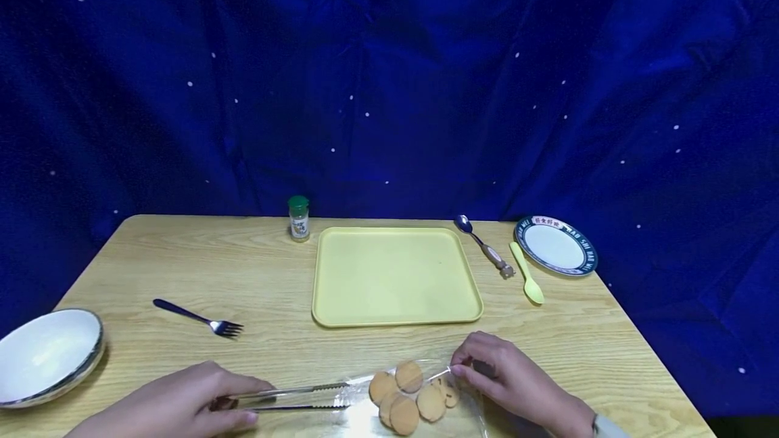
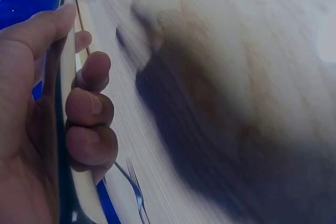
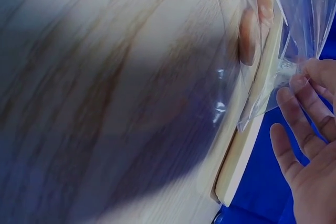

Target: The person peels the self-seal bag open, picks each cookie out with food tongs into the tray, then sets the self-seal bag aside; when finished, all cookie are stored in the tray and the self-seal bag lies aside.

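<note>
A pair of metal tongs (image 1: 304, 390) is held in my left hand (image 1: 182, 397), thumb below and fingers above. Its two toothed arms stand apart and point right, their tips overlapping the left side of a clear plastic bag (image 1: 358, 419). Inside the bag lie several round, light-brown cookies (image 1: 404, 415). My right hand (image 1: 508, 380) pinches the bag's upper right part between thumb and index finger. In the right wrist view, the bag's clear film (image 3: 310, 19) rises from the pinching fingertips, while the other fingers (image 3: 286, 150) stay loosely extended.
A yellow tray (image 1: 398, 324) lies beyond the bag. A fork (image 1: 201, 320) and a white bowl (image 1: 49, 357) are at left, a green-capped seasoning bottle (image 1: 299, 220) behind. To the right are a metal spoon (image 1: 487, 249), a yellow spoon (image 1: 527, 276) and a dark-rimmed plate (image 1: 556, 245).
</note>
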